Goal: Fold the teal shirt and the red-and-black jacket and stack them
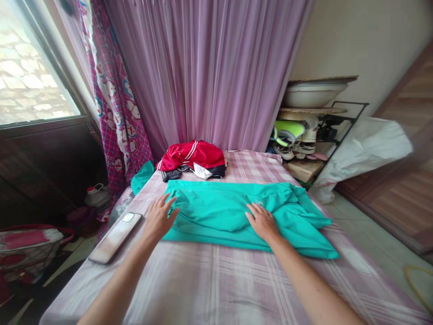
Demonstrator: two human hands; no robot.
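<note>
Here, the right hand (263,222) is lying spread on the teal garment (209,212); the left hand (158,220), also spread, is perhaps touching its left end.

A phone (115,240) lies camera-up on plaid cloth (192,284), a purple curtain (209,76) hanging beyond

We see a teal garment (213,214) of smooth cloth, faintly lustrous along its creases, over a matt fabric cover (203,284). We note a phone (115,239) with a glossy back, red clothing (194,155) in soft-looking cloth, and a curtain (209,81) with a satiny sheen. We also make out a crinkled plastic sack (368,144), a smooth, plastic-looking basin (314,95), a matt cardboard box (304,170), and a door (399,171) with wood-like grain
</note>
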